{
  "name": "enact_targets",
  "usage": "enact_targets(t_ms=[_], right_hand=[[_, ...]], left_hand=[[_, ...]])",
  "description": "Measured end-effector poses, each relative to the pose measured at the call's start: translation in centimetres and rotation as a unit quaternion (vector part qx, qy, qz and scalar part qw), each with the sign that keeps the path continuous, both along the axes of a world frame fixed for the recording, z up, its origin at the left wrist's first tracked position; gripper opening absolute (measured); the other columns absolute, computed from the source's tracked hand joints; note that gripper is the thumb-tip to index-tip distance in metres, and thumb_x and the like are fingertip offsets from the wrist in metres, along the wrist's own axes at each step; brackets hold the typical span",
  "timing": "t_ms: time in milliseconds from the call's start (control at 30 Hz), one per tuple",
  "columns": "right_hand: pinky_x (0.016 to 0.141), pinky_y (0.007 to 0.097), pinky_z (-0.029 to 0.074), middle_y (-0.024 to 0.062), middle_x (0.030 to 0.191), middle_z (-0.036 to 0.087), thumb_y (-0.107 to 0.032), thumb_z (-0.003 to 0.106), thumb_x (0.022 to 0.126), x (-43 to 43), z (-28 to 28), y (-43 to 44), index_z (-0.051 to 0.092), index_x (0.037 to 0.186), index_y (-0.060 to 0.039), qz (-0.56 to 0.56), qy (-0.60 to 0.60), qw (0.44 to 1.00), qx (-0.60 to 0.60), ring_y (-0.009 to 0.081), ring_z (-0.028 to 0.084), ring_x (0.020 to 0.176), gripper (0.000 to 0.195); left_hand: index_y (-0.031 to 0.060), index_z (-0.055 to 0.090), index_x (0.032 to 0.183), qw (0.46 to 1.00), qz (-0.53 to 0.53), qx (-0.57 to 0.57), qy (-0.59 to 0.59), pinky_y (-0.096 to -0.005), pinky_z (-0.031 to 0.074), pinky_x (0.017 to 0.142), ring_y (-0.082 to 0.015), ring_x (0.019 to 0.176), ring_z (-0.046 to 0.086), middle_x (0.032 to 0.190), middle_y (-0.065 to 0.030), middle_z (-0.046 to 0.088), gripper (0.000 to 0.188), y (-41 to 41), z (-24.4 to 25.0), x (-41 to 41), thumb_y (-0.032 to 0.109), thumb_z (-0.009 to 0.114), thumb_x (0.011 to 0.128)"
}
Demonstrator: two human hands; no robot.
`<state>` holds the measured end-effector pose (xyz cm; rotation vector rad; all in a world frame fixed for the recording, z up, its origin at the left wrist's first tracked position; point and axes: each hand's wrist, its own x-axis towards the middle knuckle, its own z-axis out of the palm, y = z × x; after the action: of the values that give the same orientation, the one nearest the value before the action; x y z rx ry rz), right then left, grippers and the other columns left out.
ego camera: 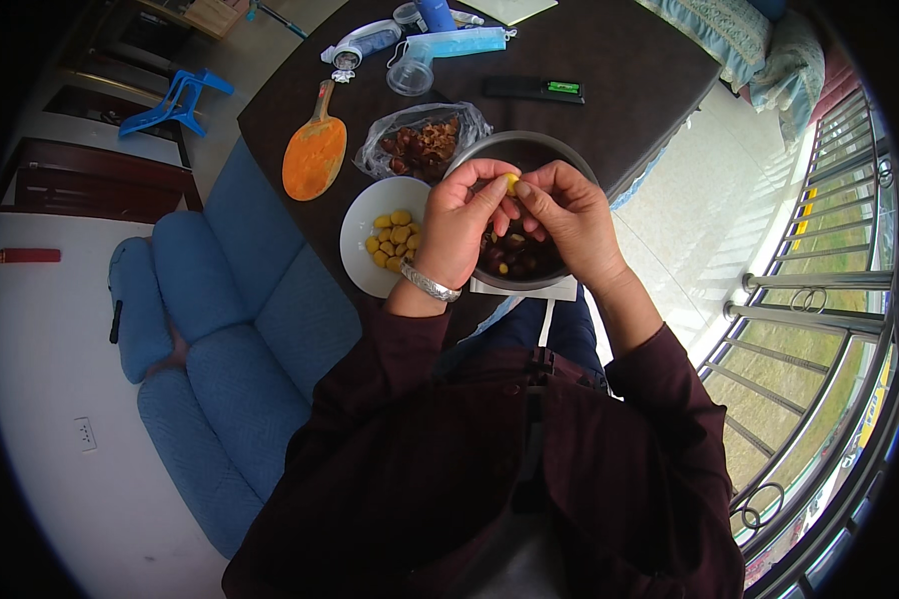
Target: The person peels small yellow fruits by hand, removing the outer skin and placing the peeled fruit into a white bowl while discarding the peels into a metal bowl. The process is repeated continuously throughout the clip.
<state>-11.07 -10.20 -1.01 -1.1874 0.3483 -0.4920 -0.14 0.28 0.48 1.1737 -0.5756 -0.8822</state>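
Note:
A yellow peeled chestnut [512, 183] is pinched between the fingertips of my left hand [461, 224] and my right hand [569, 217]. Both hands are over a dark metal bowl [524, 285] that holds brown chestnuts and a few yellow pieces. To its left, partly behind my left wrist, a white bowl [356, 239] holds several peeled yellow chestnuts [398, 233]. Beyond the white bowl lies a clear plastic bag [373, 142] of brown shells and skins [427, 144]. Part of the metal bowl's inside is hidden by my hands.
On the dark table [622, 45] are an orange table-tennis bat [315, 156], a remote control [532, 88] with its batteries showing, a clear plastic cup [410, 75], a blue face mask [468, 43] and a blue cylinder [436, 15]. Left stands a blue sofa [247, 359]; right, a metal railing [816, 281].

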Motion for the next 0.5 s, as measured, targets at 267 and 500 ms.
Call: enact_targets(t_ms=[267,500], right_hand=[[0.058,0.0179,0.045,-0.0010,0.074,0.060,-0.011,0.061,0.089,-0.26,0.16,-0.21,0.058,0.088,-0.0035,0.007,0.008,0.999,0.050,0.0035,0.054,0.063,0.009],[0.061,0.0305,0.049,0.0089,0.075,0.060,-0.004,0.064,0.080,0.46,-0.30,0.71,0.057,0.085,-0.0029,-0.180,0.005,0.916,-0.357,0.0214,0.061,0.068,0.009]], left_hand=[[-0.0002,0.059,0.104,0.999,-0.025,-0.023,0.033,-0.0186,0.043,0.057,-0.0076,0.067,0.055,0.088,-0.0046,0.060,0.015,0.42,-0.13,0.37,0.005,0.054,0.091],[0.0027,0.060,0.100,0.993,-0.021,-0.050,0.109,-0.0220,0.045,0.067,-0.0086,0.075,0.055,0.088,-0.0029,0.060,0.012,0.00,-0.33,-0.06,0.008,0.058,0.090]])
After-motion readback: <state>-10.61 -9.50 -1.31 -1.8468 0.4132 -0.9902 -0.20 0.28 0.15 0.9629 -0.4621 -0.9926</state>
